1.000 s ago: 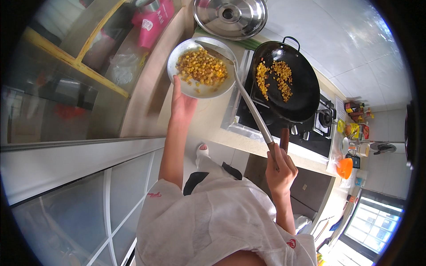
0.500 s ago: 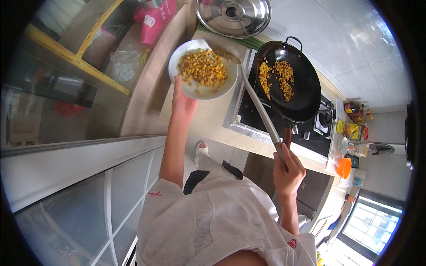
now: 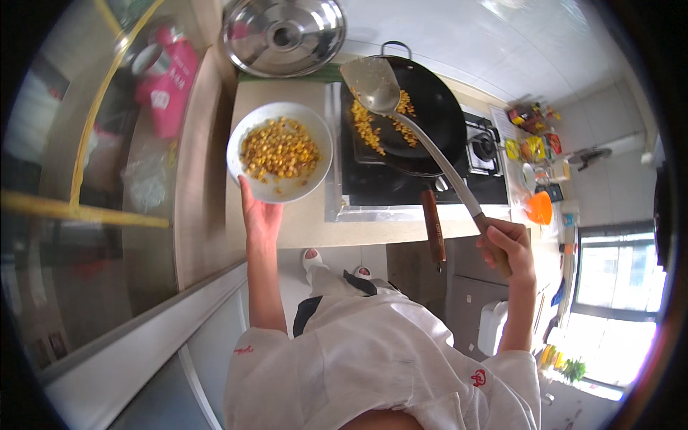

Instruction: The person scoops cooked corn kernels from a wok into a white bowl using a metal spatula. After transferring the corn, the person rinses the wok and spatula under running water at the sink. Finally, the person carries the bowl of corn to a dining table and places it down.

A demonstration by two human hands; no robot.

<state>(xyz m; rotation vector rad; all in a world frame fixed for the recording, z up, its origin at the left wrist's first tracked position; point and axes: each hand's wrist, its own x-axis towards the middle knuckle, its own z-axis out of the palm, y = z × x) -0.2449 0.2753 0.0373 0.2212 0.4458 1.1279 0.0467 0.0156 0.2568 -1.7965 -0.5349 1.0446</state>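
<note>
At left, your left hand (image 3: pixel 264 221) holds white bowl (image 3: pixel 295 195) by near rim; most yellow kernels (image 3: pixel 279 149) seem already inside. Rightward, wok (image 3: pixel 434 118) has smaller portion left, spatula (image 3: pixel 453 177) blade above; your right hand (image 3: pixel 512 247) grips handle.

The single view looks from the person's head, a wide fisheye facing steeply down and forward over the white shirt (image 3: pixel 351 365) onto the counter (image 3: pixel 304 226). The counter's front edge crosses mid-picture; its back edge meets the tiled wall (image 3: pixel 444 36) near the top. The range is close enough that the left hand (image 3: pixel 264 218) and right hand (image 3: pixel 510 251) both fit inside the round black rim. The front left corner lies near, while the right end recedes toward a window (image 3: pixel 616 272), where glare and bending leave distance hard to judge.
</note>
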